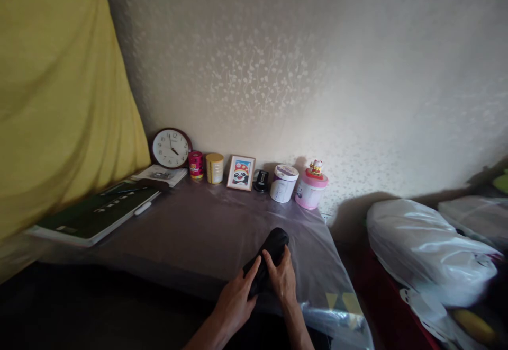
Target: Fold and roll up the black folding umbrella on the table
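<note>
Near the front right of the table, both my hands are on a long black rounded object that looks soft, like a folded umbrella or a pouch; its exact kind is not clear. It slants with its rounded end pointing away from me. My left hand grips the lower left part, thumb lying along the top. On the right side, toward the far end, my right hand closes around it with the thumb on its upper face. The fingers underneath are partly hidden.
Along the table's back stand a clock, a red can, a yellow can, a framed panda picture, a white tub and a pink tub. A green book lies left. White bags sit right.
</note>
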Demonstrator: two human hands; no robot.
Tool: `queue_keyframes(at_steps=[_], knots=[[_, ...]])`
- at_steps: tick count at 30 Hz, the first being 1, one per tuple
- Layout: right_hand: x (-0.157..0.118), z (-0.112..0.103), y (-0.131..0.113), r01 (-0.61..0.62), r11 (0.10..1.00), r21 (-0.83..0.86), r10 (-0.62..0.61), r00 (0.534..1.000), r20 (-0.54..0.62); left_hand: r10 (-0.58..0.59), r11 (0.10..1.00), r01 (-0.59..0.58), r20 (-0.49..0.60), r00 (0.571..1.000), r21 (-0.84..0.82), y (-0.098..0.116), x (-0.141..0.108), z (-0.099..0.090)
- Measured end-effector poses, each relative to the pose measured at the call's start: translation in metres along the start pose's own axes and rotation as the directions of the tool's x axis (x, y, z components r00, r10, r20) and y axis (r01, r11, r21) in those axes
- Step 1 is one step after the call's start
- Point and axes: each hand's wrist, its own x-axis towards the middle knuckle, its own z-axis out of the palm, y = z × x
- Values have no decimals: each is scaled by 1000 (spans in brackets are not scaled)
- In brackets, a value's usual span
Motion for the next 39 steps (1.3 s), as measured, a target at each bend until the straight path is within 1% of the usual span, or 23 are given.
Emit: queue_keyframes(at_steps=[1,3,5,7,8,9,12,14,17,20,23,25,29,32,34,36,37,39], knots=[[0,0,0,35,999,-24,-35,999,11,-5,1000,5,7,1000,30,0,1,1],[0,-2,-3,131,991,-34,-128,988,83,-12,998,11,15,1000,69,0,1,1],[2,-5,-6,220,975,46,-224,961,160,-22,996,20,22,1000,90,2,1,-1],[4,-8,-7,249,955,163,-278,942,186,-33,994,30,27,999,102,4,1,-3],[5,-10,-7,231,946,226,-276,942,193,-36,994,33,28,999,104,5,0,-5],[6,-12,-6,187,938,290,-252,946,205,-34,994,31,31,999,102,5,0,-6],[5,-19,-1,-22,884,466,-121,954,273,-24,996,21,40,999,84,5,0,-8],[3,-25,-1,-123,842,526,-63,944,323,-19,997,16,42,999,78,5,0,-7],[0,-35,-4,-164,822,546,-67,923,379,-24,995,20,42,999,98,4,2,-6],[0,-41,-11,-159,817,555,-110,901,420,-31,994,25,46,998,110,4,3,-6],[4,-41,-20,-151,817,556,-148,878,456,-26,992,18,59,998,121,4,3,-7],[7,-39,-25,-160,823,545,-150,864,481,-13,990,3,69,998,142,5,2,-8],[14,-32,-28,-170,859,482,-132,838,530,-3,986,-10,78,997,165,5,1,-9],[19,-23,-27,-127,897,422,-136,830,540,1,982,-16,77,997,190,5,-1,-8],[23,-16,-27,-60,938,342,-142,834,534,-9,976,-8,76,997,218,5,-1,-7],[26,-11,-28,57,969,239,-173,849,499,-27,974,10,75,997,225,4,-1,-5],[27,-9,-29,124,974,188,-201,856,476,-31,976,15,69,997,219,3,-2,-4],[26,-6,-32,247,963,110,-270,855,443,-34,978,25,43,998,205,2,-2,-2]])
